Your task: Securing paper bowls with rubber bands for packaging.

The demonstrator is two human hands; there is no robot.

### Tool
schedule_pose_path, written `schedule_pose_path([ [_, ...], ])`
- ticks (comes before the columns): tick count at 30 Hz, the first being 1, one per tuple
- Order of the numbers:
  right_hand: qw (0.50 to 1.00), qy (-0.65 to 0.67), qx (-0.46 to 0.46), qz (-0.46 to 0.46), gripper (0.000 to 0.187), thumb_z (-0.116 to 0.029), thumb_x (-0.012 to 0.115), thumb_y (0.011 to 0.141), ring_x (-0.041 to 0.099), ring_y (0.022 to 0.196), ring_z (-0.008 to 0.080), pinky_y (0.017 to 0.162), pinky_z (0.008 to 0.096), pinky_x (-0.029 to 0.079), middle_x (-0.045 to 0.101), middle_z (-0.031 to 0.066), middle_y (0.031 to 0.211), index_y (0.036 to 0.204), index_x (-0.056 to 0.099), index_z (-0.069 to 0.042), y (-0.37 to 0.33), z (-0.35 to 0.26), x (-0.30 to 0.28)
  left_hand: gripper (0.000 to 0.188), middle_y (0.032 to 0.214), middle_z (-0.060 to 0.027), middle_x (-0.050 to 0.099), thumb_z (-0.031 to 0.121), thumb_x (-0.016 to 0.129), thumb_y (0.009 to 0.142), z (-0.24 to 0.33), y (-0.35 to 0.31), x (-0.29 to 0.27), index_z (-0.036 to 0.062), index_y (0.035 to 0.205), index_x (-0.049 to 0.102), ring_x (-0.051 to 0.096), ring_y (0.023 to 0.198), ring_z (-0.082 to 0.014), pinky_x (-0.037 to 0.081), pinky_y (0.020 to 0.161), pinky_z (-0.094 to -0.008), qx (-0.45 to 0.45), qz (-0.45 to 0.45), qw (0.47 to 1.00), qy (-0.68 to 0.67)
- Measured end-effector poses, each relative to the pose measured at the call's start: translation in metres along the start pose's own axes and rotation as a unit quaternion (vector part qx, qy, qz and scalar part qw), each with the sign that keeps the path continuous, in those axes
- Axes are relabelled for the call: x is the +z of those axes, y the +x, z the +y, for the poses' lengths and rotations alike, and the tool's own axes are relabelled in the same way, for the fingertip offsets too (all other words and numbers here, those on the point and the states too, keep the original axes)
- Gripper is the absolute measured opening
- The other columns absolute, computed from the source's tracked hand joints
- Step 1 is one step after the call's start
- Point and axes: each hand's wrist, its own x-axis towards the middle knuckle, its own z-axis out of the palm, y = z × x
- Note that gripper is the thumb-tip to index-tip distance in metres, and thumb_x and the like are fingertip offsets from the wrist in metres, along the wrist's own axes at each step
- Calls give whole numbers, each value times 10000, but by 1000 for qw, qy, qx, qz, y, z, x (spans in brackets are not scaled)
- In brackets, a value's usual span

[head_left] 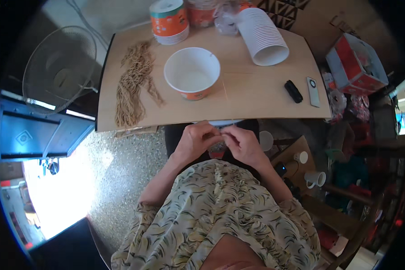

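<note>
My left hand and my right hand meet in front of the table's near edge, above my lap. Both are closed, with fingertips pinched together; whatever lies between them is too small to make out. A thin pale line runs down the tabletop toward them, perhaps a thread. Just beyond the hands a white rim shows partly under the table edge. On the table, a white paper tub with an orange printed base stands upright. Left of it lies a tangled bundle of tan cords.
A nested stack of white paper tubs lies tilted at the back, beside an orange-and-white tub stack. A black object and a silver remote sit at the right. A mesh strainer hangs left; a white mug stands low right.
</note>
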Motion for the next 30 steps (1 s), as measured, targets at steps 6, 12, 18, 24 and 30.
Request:
schedule_pose_path([
  [6,996,79,37,-13,133,-39,685,870,579,615,144,574,278,465,633,98,810,982,635,12,4,0,-6,142,811,-50,697,103,799,806,-22,8,-8,-5,860,724,613,667,-107,490,604,-291,-68,-52,993,-79],
  [12,993,106,33,-33,82,-33,724,852,455,594,45,539,218,377,586,-3,766,913,681,3,16,11,-9,88,833,-56,691,50,712,879,-34,8,-14,5,953,724,625,739,-101,502,689,-272,-8,-82,986,-148],
  [18,982,178,53,-28,73,-36,715,870,524,660,53,596,217,424,603,7,760,904,678,17,30,14,1,100,855,-70,685,65,694,899,-28,10,-36,0,973,713,639,758,-130,510,690,-283,-49,-48,986,-152],
  [24,965,234,45,109,52,-26,696,898,500,661,12,582,190,406,592,-50,745,928,692,17,43,28,-6,115,994,-75,678,81,740,812,-12,39,-90,62,923,717,643,897,-277,545,788,-377,102,159,946,264],
  [30,944,236,1,232,68,-11,683,908,526,671,22,597,177,411,604,-48,756,963,700,24,66,22,-25,184,1243,-67,638,68,733,806,-30,78,-116,60,984,688,573,1184,-288,511,938,-402,193,79,909,361],
])
